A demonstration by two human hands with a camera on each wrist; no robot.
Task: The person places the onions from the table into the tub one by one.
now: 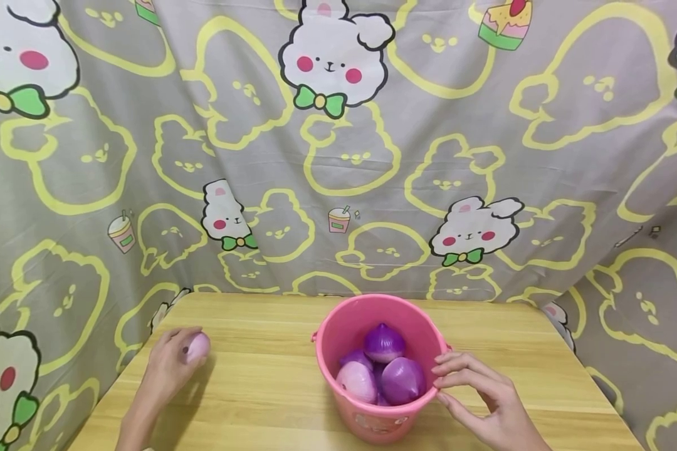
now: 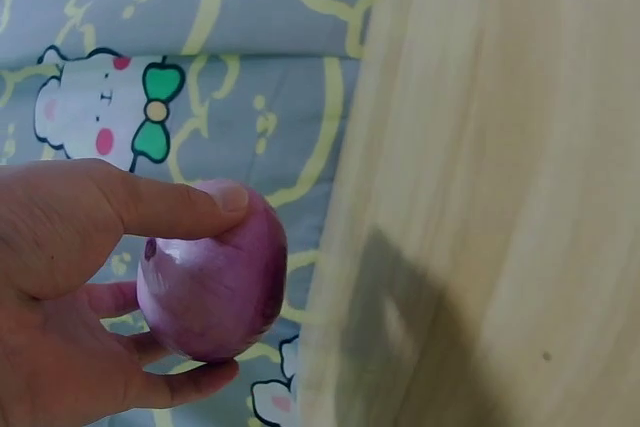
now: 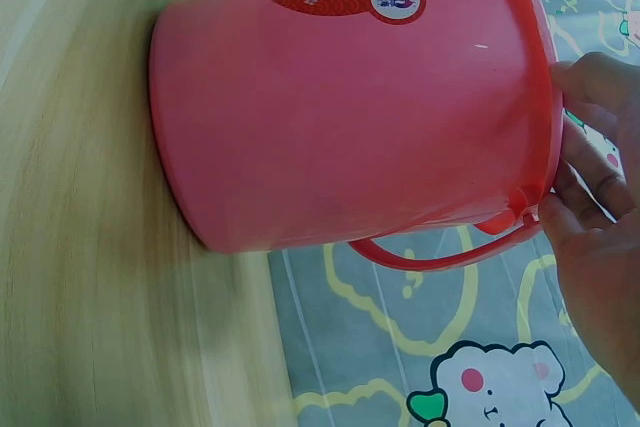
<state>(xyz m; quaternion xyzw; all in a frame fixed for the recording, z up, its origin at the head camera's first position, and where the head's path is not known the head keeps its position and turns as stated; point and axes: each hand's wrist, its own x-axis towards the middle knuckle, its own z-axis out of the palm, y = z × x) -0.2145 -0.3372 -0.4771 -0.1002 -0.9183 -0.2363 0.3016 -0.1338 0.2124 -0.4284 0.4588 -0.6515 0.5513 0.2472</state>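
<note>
In the head view my left hand (image 1: 169, 363) holds a purple onion (image 1: 197, 348) above the left part of the table. The left wrist view shows the thumb over one side of the onion (image 2: 212, 287) and fingertips under the other. A pink bucket (image 1: 372, 421) stands upright with several purple onions inside, one with its pointed tip up (image 1: 383, 343). My right hand (image 1: 488, 394) grips the bucket's rim at its right side, fingertips at the edge and thumb lower. In the right wrist view the bucket (image 3: 350, 117) shows its side wall and the fingers at its rim.
The wooden table (image 1: 259, 376) carries the bucket, with its back edge against a grey patterned curtain (image 1: 361, 250) that also hangs at both sides. The bucket's handle (image 3: 440, 259) hangs down along its side.
</note>
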